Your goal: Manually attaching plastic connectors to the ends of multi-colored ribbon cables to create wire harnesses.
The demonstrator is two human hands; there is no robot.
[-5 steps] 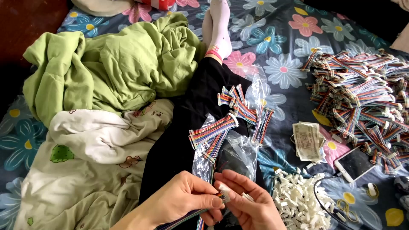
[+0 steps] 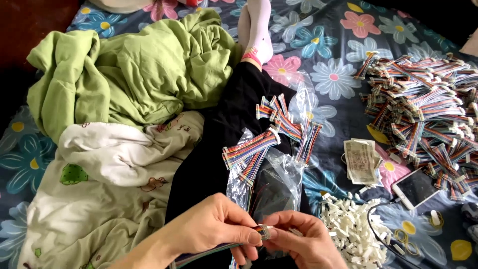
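My left hand [image 2: 214,226] pinches the end of a rainbow-coloured ribbon cable [image 2: 259,232] at the bottom of the view. My right hand [image 2: 303,239] meets it from the right, fingertips closed on the small connector at the cable's tip. Both hands hover over my black-trousered leg [image 2: 219,134]. Several finished ribbon cables [image 2: 251,147] lie on a clear plastic bag [image 2: 279,174] just above the hands. A heap of small white plastic connectors [image 2: 348,224] sits to the right of my right hand.
A large pile of ribbon cables [image 2: 423,104] fills the right side of the flowered blue bedsheet [image 2: 333,74]. Folded banknotes [image 2: 361,159] and a phone [image 2: 413,187] lie nearby. A green blanket [image 2: 134,65] and a white printed blanket [image 2: 99,189] cover the left.
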